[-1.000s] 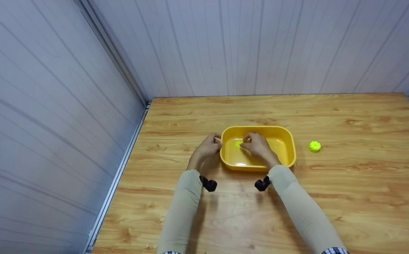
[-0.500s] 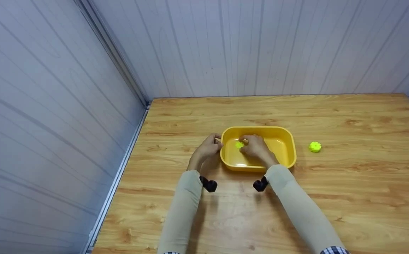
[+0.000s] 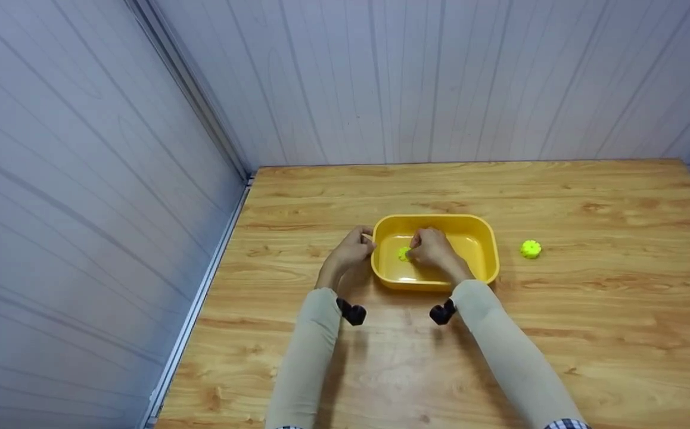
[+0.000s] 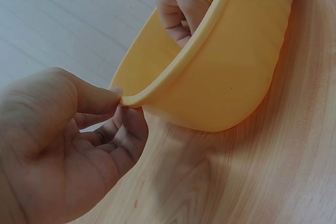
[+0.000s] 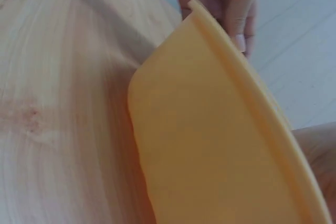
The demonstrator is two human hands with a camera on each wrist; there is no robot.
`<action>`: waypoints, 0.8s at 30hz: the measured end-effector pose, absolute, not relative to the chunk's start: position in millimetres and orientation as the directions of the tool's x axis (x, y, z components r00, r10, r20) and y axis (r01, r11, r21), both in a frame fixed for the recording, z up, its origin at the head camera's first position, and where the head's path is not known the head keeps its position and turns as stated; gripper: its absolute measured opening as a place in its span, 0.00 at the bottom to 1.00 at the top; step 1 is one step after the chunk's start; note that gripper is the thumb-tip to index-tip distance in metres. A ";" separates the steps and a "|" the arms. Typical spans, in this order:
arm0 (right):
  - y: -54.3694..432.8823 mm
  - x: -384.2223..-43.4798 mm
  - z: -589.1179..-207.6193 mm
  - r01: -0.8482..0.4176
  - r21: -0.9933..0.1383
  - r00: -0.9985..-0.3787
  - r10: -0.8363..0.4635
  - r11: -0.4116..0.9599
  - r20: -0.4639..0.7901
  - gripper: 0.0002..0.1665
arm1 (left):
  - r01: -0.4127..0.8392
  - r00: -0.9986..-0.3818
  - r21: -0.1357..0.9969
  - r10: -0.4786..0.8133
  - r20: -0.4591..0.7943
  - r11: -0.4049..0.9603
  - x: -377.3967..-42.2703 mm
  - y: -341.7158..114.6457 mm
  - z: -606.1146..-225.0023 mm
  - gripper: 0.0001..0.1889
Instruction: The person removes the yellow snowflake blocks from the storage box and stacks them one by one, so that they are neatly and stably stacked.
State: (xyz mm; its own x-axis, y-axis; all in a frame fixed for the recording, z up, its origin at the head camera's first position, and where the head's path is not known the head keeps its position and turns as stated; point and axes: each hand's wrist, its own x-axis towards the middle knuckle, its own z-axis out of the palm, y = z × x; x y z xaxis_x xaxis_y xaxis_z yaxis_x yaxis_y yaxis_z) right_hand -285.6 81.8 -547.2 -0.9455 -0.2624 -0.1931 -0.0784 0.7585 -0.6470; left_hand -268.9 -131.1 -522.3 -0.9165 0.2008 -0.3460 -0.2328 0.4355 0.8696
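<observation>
A yellow plastic basin (image 3: 434, 216) with rounded corners stands on the wooden table. My left hand (image 3: 351, 249) pinches its left rim between thumb and fingers, as the left wrist view shows close up, with the basin wall (image 4: 226, 82) beside it. My right hand (image 3: 434, 249) is down inside the basin, fingers curled, thumb and fingertips at a small bright yellow-green flower-shaped piece (image 3: 403, 254). In both wrist views the basin's side hides that piece. A second yellow-green flower-shaped piece (image 3: 531, 249) lies on the table to the right of the basin.
The wooden table (image 3: 619, 298) reaches back to a pale panelled wall (image 3: 440, 83). Another panelled wall (image 3: 83, 208) runs along its left side. A black wrist mount (image 3: 354, 314) sticks inward from the left forearm, and a second mount (image 3: 441, 311) from the right.
The right hand's fingers, spread around the piece half a second ago, have drawn together, and the piece has shifted slightly toward the near side of the basin. The left hand stays on the rim.
</observation>
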 end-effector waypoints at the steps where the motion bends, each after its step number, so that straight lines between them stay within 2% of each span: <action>1: 82.6 -285.2 -546.7 -0.073 -0.662 -0.943 -0.267 0.746 -0.197 0.08 | -0.234 -0.916 0.870 0.202 -0.347 0.434 -268.8 -131.2 -522.5 0.18; 7: 86.7 -283.5 -543.3 -0.006 -0.741 -0.929 -0.278 0.671 -0.245 0.07 | -0.233 -0.915 0.874 0.209 -0.346 0.427 -268.6 -132.3 -523.2 0.17; 24: 105.6 -282.2 -530.4 0.010 -0.834 -0.933 -0.294 0.551 -0.205 0.09 | -0.213 -0.922 0.878 0.209 -0.326 0.428 -268.5 -130.5 -523.0 0.16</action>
State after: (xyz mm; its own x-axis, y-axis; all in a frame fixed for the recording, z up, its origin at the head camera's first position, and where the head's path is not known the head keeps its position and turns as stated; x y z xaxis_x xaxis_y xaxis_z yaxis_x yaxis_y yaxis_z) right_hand -282.2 105.6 -530.4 -0.9334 -0.2942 -0.2053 0.0097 0.5513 -0.8342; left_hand -268.5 -130.5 -523.0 -0.9222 0.2085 -0.3255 -0.2130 0.4285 0.8781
